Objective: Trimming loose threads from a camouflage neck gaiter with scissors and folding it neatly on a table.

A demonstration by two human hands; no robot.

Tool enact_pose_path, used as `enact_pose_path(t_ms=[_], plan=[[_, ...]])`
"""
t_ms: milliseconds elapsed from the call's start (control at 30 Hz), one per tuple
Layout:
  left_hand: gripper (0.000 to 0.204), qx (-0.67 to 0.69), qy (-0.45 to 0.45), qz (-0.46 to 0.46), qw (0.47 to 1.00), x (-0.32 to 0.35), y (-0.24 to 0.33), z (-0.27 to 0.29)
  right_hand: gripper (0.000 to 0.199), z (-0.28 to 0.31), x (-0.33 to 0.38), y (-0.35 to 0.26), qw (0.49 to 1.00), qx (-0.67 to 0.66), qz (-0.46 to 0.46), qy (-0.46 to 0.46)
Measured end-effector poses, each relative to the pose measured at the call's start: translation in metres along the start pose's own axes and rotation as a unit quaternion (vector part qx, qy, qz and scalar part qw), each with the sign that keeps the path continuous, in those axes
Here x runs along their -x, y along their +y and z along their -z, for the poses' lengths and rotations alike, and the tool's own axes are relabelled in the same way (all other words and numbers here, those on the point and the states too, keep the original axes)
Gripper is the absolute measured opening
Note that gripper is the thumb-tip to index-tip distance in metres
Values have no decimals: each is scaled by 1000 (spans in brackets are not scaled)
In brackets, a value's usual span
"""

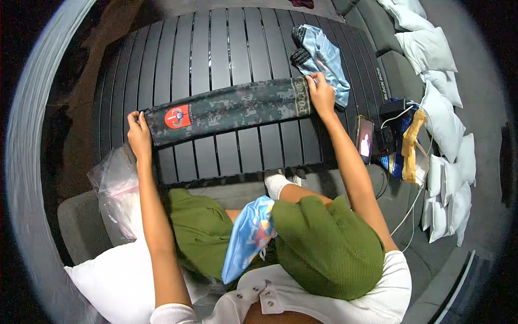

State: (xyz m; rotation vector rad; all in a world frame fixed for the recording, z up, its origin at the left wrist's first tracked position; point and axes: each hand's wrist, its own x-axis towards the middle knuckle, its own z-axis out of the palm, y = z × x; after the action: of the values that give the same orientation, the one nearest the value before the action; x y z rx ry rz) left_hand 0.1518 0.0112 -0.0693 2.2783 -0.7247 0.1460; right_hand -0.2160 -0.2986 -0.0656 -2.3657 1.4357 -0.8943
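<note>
Head view: holding a camouflage sleeve [229,110] out over the table [216,43] at twelve o'clock, pinched by the left hand [140,131] at ten o'clock and the right hand [321,96] at one, likely to keep it flat, with light-blue cloth [326,54] just beyond at one o'clock.

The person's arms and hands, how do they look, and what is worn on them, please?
Left hand and right hand are ungloved; no watch or bracelet shows. The forearms are bare. Short white sleeves show toward the lower edge.
</note>
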Motion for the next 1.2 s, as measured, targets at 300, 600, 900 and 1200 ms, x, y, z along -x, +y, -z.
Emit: enact_pose_path(t_ms=[300,600,900,1200], plan=[[23,-81,-4,-11,997,-5,-2,-7,25,-15,0,7,996,86,24,-12],[23,-174,-18,7,985,-4,1,-3,23,-13,1,-4,987,150,26,-45],[22,-61,-20,-340,938,33,60,-14,36,-1,30,-58,954,-22,289,-79],[45,-100,-161,-249,950,37,39,-29,62,-18,52,-57,946,112,250,-171]])
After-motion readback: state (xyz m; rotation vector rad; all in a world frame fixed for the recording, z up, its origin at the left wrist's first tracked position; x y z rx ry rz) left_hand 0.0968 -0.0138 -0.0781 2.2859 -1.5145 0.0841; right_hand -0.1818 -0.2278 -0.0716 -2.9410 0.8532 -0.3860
